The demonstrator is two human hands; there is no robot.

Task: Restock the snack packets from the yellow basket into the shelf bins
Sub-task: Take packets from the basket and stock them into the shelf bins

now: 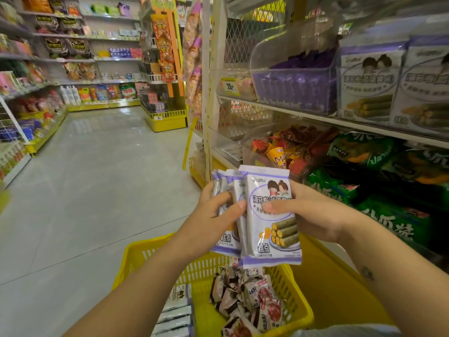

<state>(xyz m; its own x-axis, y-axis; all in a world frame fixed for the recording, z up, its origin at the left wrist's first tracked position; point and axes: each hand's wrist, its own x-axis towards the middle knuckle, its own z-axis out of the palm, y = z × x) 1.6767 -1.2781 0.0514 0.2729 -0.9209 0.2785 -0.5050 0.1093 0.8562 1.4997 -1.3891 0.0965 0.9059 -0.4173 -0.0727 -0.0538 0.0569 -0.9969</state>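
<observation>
**Head view, centre of frame.** You hold a fanned stack of purple-and-white seaweed roll packets (273, 249) upright in both hands, directly above the yellow basket (136, 254) at the bottom of the frame. Your left hand (213, 215) grips the rear packets, with the thumb laid across their faces and the fingers wrapped behind. Your right hand (313, 215) pinches the front packet, thumb on its printed face and fingers curled behind its right edge. The packets overlap, so their exact number cannot be told.

**Basket, bottom of frame.** A heap of small wrapped snacks (245, 295) lies at lower centre. A row of flat packets (175, 310) sits at its lower left.

**Shelf unit, right of frame.** At upper right, matching seaweed roll packets on the shelf (369, 79) stand upright, just beside a clear bin of purple sachets (294, 88). Below these are a clear bin of red and orange snacks (286, 147) and green bags (388, 215).

**Step in hand (judgement).** The stack is out of the basket and appears to be getting squared or separated before placement. None of it has reached the shelf yet.

**Next move (judgement).** Raise the stack toward the upper right. Set the packets upright, faces forward, in line with the matching ones and clear of the neighbouring bin's lip. The glossy film is likely to slide, so hold the whole stack firmly.
</observation>
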